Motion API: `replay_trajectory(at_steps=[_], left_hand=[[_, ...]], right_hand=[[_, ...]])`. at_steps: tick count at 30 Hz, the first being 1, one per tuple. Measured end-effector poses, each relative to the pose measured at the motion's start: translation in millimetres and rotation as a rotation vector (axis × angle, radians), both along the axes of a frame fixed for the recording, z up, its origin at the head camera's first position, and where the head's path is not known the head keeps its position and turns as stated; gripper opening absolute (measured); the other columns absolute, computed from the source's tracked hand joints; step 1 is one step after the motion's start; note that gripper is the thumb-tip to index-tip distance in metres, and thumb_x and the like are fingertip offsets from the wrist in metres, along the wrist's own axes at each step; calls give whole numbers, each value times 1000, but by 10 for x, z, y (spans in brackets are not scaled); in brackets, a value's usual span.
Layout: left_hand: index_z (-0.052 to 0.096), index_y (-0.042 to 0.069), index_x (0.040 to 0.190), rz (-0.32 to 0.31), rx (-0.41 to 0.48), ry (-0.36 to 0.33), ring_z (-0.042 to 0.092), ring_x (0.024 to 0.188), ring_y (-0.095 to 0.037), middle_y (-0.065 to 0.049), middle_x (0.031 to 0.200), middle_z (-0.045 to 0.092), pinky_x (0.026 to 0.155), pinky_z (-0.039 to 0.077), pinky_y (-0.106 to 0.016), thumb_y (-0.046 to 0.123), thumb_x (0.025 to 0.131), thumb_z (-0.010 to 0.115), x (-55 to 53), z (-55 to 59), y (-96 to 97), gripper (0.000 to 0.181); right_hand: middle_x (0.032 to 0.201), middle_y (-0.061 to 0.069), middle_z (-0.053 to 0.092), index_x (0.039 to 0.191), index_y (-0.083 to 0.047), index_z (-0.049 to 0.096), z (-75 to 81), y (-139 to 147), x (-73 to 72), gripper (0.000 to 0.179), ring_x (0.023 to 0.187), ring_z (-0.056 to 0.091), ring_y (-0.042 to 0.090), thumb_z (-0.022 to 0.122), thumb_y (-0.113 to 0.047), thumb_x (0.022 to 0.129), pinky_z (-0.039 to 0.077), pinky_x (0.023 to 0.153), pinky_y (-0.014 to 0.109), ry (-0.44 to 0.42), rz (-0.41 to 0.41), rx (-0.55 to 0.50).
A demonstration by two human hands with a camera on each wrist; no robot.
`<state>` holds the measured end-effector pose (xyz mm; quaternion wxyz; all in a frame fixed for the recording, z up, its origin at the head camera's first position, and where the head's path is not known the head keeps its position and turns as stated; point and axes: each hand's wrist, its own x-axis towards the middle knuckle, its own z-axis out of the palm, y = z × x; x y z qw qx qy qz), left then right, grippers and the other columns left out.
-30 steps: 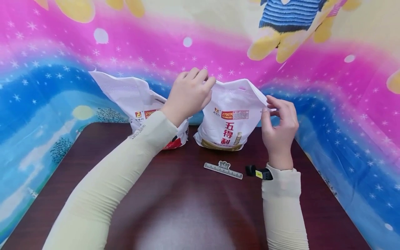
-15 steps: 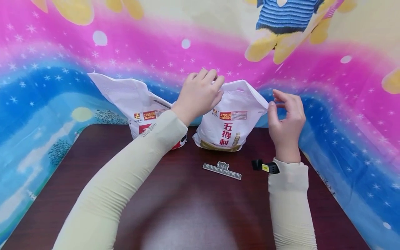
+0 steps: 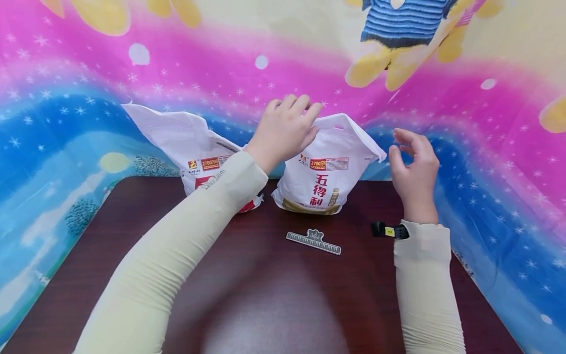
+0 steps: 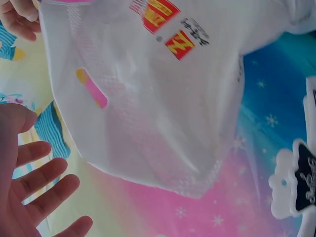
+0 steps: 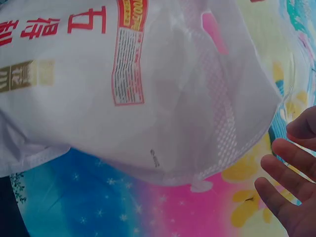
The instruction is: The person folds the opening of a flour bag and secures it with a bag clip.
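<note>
A white flour bag (image 3: pixel 325 147) with red lettering and a gold base stands upright at the table's back. Its wide top edge is unfolded, with a small handle slot (image 5: pixel 215 32) that shows in the right wrist view. My left hand (image 3: pixel 287 128) is at the bag's upper left corner; in the left wrist view its fingers (image 4: pixel 47 170) are spread apart from the plastic. Beside the upper right corner, my right hand (image 3: pixel 415 172) is off the bag, fingers loosely bent. A flat grey clip (image 3: pixel 314 241) with a piano-key pattern lies on the table before the bag.
A second white flour bag (image 3: pixel 185 137) with red print leans at the left, partly behind my left forearm. Another clip (image 4: pixel 306 173) sits on it. The dark brown table (image 3: pixel 247 300) meets a colourful cloth backdrop (image 3: pixel 212 54) behind and at both sides.
My right hand has let go of the bag's right corner and moved right. My left hand has shifted slightly right along the top edge. The clip on the table stays put.
</note>
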<state>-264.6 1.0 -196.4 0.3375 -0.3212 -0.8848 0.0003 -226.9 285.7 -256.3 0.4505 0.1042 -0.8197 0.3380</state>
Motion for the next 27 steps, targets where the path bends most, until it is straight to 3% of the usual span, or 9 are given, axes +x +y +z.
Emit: replay_trajectory(at_steps=[4, 9, 15, 22, 27], left_hand=[[52, 14, 145, 10, -17, -4, 56, 122, -28, -10, 133, 58, 99, 50, -45, 39, 104, 52, -27, 5, -12, 48], [52, 14, 145, 11, -23, -15, 56, 122, -28, -11, 132, 58, 100, 50, -46, 41, 104, 51, -46, -1, 5, 49], [52, 14, 146, 16, -27, -17, 56, 122, -28, -11, 132, 58, 98, 50, -45, 44, 105, 47, -29, -26, 67, 51], [54, 15, 143, 7, -24, -24, 55, 123, -27, -9, 133, 58, 99, 50, -45, 45, 106, 46, 15, -38, 159, 49], [54, 14, 141, -10, -42, -16, 54, 123, -27, -9, 135, 57, 99, 50, -44, 45, 106, 46, 30, -43, 213, 47]], right_hand=[[132, 9, 65, 137, -11, 64, -30, 72, -14, 36, 122, 61, 24, 60, -21, 103, 46, 103, 20, -109, 11, -1], [138, 7, 62, 142, -16, 59, -72, 108, -46, 41, 127, 58, 25, 57, -32, 104, 47, 107, 35, -241, 33, -13], [142, 9, 57, 146, -15, 55, -137, 130, -111, 48, 130, 54, 27, 53, -40, 105, 45, 110, 45, -318, 76, 30], [150, 15, 48, 150, -12, 48, -231, 140, -165, 54, 138, 46, 35, 58, -37, 103, 38, 112, 58, -410, 150, 81], [149, 20, 43, 153, -11, 43, -280, 116, -220, 59, 135, 41, 39, 59, -37, 103, 37, 108, 66, -459, 166, 143]])
